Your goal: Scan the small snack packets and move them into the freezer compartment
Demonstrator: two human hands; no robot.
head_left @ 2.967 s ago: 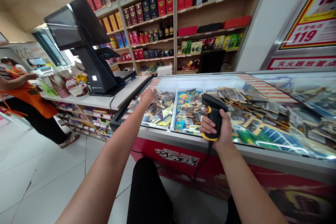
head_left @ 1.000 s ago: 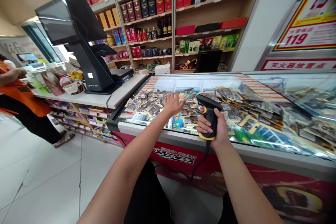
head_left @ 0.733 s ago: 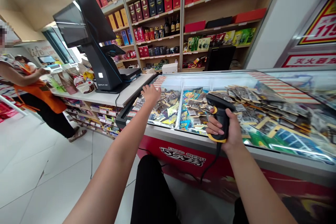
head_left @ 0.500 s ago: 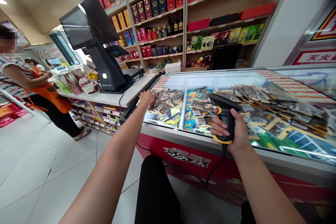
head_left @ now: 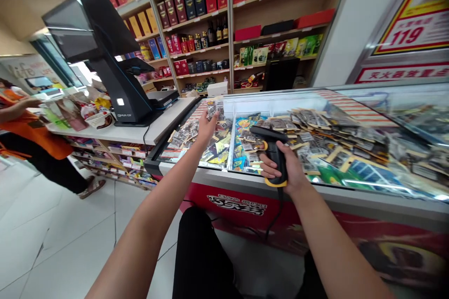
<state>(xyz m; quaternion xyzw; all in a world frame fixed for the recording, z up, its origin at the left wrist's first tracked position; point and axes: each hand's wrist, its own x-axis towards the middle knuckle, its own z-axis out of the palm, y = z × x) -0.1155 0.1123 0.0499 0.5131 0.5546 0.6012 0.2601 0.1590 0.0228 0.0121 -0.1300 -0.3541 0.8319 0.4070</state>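
My right hand [head_left: 289,168] is wrapped round the grip of a black and yellow barcode scanner [head_left: 277,154], its cable hanging down in front of the freezer. The scanner's head points left over the goods. My left hand [head_left: 208,126] is closed on a small snack packet [head_left: 212,109], held upright above the left part of the chest freezer [head_left: 168,168]. Below that hand lies a pile of similar packets [head_left: 185,135]. More packets [head_left: 315,124] are heaped in the right part, behind the scanner.
A checkout terminal [head_left: 115,74] stands on the white counter [head_left: 154,133] to the left. A person in an orange apron [head_left: 49,135] is at far left. Behind the freezer rise shelves [head_left: 196,18] of boxes and bottles. A red fire sign [head_left: 407,32] is on the right.
My left hand has risen from the pile and moved right, now with a packet in it. The view has turned right; my right hand still grips the scanner.
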